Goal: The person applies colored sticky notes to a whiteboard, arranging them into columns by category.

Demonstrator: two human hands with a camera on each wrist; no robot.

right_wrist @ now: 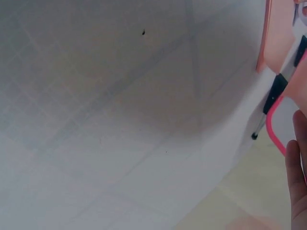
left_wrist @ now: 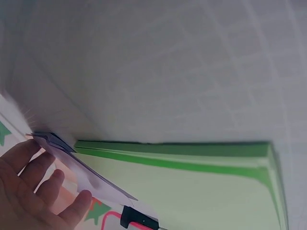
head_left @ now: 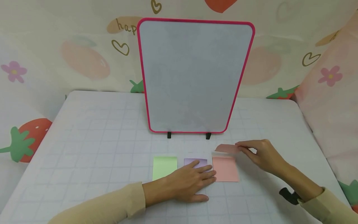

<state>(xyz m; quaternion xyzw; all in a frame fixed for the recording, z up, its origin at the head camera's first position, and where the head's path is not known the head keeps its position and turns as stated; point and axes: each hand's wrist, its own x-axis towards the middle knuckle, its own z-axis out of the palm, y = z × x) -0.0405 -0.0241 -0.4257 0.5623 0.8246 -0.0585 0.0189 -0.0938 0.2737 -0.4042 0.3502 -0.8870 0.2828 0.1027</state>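
Three sticky-note pads lie in a row near the table's front: green, purple and pink. My left hand lies flat with straight fingers on the purple pad, its fingertips touching the pink pad's left edge. My right hand pinches a single pink note, lifted and curling above the pink pad's far edge. In the left wrist view the green pad fills the lower frame with my fingers on the purple pad. The right wrist view shows one fingertip and the pink pad's edge.
A pink-framed whiteboard stands upright on two black feet behind the pads. The table has a white grid cover. Patterned fabric walls close in the left, back and right sides. A black strap sits at my right wrist.
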